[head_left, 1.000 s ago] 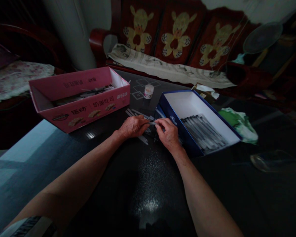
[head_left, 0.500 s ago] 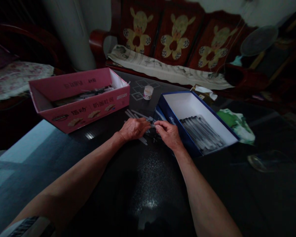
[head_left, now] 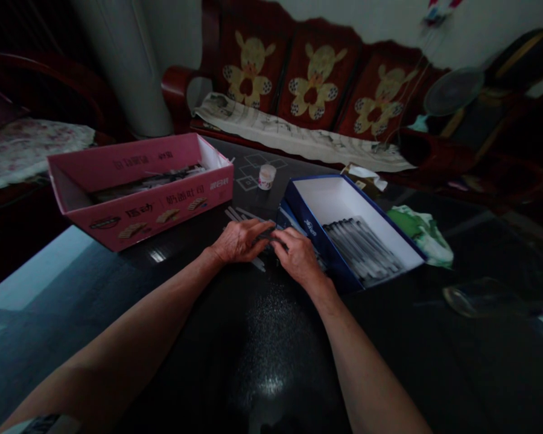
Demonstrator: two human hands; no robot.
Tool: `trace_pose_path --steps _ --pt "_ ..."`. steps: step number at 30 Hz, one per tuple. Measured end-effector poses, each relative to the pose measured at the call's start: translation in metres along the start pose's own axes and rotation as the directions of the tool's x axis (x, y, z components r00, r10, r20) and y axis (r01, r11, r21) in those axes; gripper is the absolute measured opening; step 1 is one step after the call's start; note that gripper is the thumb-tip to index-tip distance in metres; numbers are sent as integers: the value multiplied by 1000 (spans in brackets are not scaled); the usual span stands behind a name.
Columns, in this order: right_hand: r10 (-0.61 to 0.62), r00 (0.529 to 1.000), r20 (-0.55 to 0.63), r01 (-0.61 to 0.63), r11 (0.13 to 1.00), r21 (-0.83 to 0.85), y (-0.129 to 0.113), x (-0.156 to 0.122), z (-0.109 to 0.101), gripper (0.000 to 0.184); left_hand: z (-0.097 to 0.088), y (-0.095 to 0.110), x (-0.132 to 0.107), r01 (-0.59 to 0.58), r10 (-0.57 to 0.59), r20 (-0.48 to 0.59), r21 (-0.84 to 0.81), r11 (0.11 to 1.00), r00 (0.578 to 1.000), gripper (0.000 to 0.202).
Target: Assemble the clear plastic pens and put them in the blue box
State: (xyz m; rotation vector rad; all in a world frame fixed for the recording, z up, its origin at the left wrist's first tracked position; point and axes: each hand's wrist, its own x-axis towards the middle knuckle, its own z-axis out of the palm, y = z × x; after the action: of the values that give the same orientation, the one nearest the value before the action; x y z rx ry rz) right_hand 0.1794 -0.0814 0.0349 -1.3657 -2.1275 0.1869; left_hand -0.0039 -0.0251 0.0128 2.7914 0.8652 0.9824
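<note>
Over the middle of the dark table, my left hand and my right hand meet fingertip to fingertip. Both have bent, closed fingers; whatever sits between them is too small and dark to make out. Under and behind my left hand lies a loose pile of thin translucent pen barrels, partly hidden by the fingers. Just right of my right hand stands a blue box with a white inside. Several clear pens with dark ends lie in a row in it.
A pink carton holding more pen parts stands at left. A small white cup is behind my hands. Beyond the blue box are a green-and-white packet and a tissue box. A wooden sofa stands behind the table.
The view has shifted slightly. My right hand has gone from a pinch on a small pale piece to bent fingers meeting the left hand's. My left thumb now shows below its fingers.
</note>
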Motion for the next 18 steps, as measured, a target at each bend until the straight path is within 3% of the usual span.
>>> trace_pose_path --steps 2,5,8,11,14,16,18 --pt "25 1000 -4 -25 999 -47 -1 1 -4 15 0 0 1 -37 37 -59 15 999 998 48" --pt "66 991 -116 -75 994 -78 -4 3 -19 16 -3 -1 3 -44 59 -256 64 997 965 60" --pt "123 956 -267 -155 982 -103 -1 3 -49 18 -3 -3 4 11 30 -416 95 995 909 63" --pt "270 901 -341 -349 917 -195 16 -5 -88 22 0 -7 3 48 7 -459 109 993 888 62" --pt "547 788 -281 -615 717 -329 40 -19 -122 25 3 -9 3 72 -16 -463 103 992 886 60" --pt "669 722 -177 -674 621 -401 53 -27 -134 22 4 -10 3 86 -32 -454 99 991 891 58" --pt "723 686 -77 -675 593 -439 61 -32 -137 19 4 -10 3 103 -51 -444 94 990 894 55"
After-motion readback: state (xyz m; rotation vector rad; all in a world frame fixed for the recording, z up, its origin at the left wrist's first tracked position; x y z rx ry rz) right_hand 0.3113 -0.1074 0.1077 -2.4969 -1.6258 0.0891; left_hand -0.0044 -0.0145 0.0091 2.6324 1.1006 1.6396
